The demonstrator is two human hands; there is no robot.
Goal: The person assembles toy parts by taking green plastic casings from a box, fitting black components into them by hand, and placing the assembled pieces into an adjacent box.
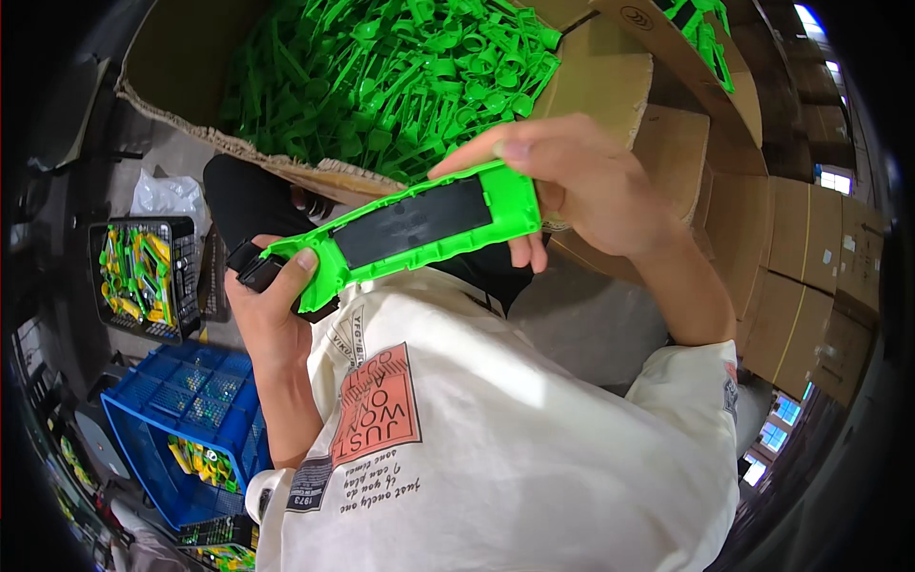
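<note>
A long bright green plastic housing (515,203), with ribbed edges and hollow on the side facing up, is held slightly tilted above my lap. Set into its middle is a flat black rectangular panel (415,223). My left hand (272,310) grips the left end, thumb pressed on the inner face. Some black piece (255,267) shows at those fingers; what it is I cannot make out. At the right end, my right hand (605,186) holds the housing with its thumb at the upper edge, some fingers hidden behind it.
Ahead stands a large open cardboard box (272,164) heaped with green plastic parts (400,76). To the left are a black crate (181,319) of green and yellow pieces, a clear plastic bag (170,194) and a blue crate (157,419). Stacked cartons (801,248) stand on the right.
</note>
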